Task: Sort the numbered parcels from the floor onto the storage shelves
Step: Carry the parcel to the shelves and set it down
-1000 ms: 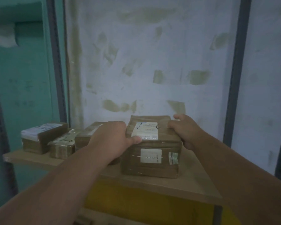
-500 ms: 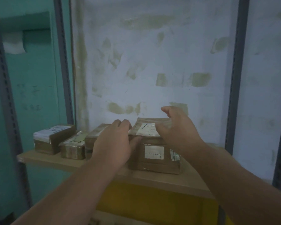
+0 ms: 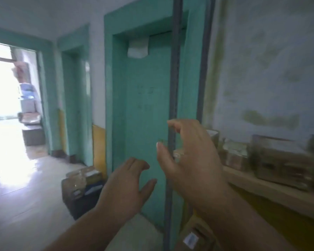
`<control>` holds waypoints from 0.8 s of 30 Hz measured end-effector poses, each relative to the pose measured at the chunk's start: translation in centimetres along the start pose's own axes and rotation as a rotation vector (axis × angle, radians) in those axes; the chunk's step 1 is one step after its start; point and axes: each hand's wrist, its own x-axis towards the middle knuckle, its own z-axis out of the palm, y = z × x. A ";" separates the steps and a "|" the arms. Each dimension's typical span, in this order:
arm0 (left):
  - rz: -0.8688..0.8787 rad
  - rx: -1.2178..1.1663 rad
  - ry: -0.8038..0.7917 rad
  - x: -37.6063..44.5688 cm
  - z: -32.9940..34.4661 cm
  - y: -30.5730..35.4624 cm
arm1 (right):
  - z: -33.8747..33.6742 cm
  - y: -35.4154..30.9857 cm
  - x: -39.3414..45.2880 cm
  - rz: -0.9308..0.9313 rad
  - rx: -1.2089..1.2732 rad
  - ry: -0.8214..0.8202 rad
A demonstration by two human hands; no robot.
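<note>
A: What differs from a second ago?

B: Then both hands gripped a parcel on the shelf, in front of the patched white wall. Now neither touches it. The view has swung left: the shelf (image 3: 272,192) sits at the right edge of the frame, and a teal door (image 3: 145,105) fills the centre, with a bright doorway (image 3: 5,98) at far left.

A: Where are the parcels?

B: A blurred row of parcels (image 3: 272,160) stands on the shelf at right, well apart from both hands. More boxes (image 3: 82,185) are heaped on the floor at lower centre-left, beside the door. Another parcel (image 3: 194,238) with a white label shows at the bottom edge, under the right forearm.

A: And the hands?

B: Both are raised in mid-air in front of the door, holding nothing. The left hand (image 3: 125,189) is lower, back to the camera, fingers loosely bent forward and thumb stuck out to the right. The right hand (image 3: 190,154) is higher, just in front of a grey shelf post (image 3: 173,69), fingers curved and parted, thumb pointing up at its left.
</note>
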 end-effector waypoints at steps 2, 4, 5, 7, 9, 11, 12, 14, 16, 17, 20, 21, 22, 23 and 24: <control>-0.092 0.095 -0.039 -1.4 -2.7 -5.5 | 5.5 -2.9 0.6 0.017 0.091 -0.052; -0.203 0.157 -0.085 -2.7 -4.8 -10.8 | 10.6 -5.3 1.2 0.041 0.154 -0.112; -0.246 0.180 -0.096 -3.2 -5.5 -13.1 | 13.0 -6.2 1.4 0.051 0.178 -0.142; -0.313 0.203 -0.094 -3.9 -6.3 -17.5 | 17.6 -7.4 1.8 0.053 0.212 -0.199; -0.379 0.228 -0.098 -4.1 -6.2 -21.7 | 22.2 -7.8 2.4 0.054 0.244 -0.243; -0.421 0.252 -0.116 -3.8 -5.6 -25.7 | 26.7 -7.7 3.0 0.065 0.277 -0.274; -0.442 0.255 -0.128 -3.4 -5.2 -27.7 | 29.0 -7.5 3.4 0.070 0.295 -0.283; -0.485 0.267 -0.131 -2.2 -4.5 -32.0 | 34.0 -7.1 4.4 0.069 0.319 -0.302; -0.533 0.260 -0.127 -0.6 -3.8 -36.2 | 39.1 -6.6 5.9 0.070 0.332 -0.314; -0.552 0.255 -0.142 0.2 -3.4 -38.2 | 41.5 -6.4 6.7 0.077 0.346 -0.315; -0.587 0.263 -0.194 2.3 -2.9 -44.2 | 48.6 -6.3 10.0 0.108 0.385 -0.365; -0.608 0.264 -0.200 2.9 -3.0 -46.5 | 51.0 -6.5 11.1 0.118 0.397 -0.395; -0.639 0.261 -0.202 3.5 -3.1 -48.8 | 53.4 -6.8 12.1 0.119 0.407 -0.421; -0.670 0.259 -0.202 4.0 -3.3 -51.3 | 55.8 -7.2 12.9 0.118 0.419 -0.444; -0.693 0.263 -0.199 4.5 -3.5 -53.7 | 58.3 -7.7 13.7 0.116 0.432 -0.462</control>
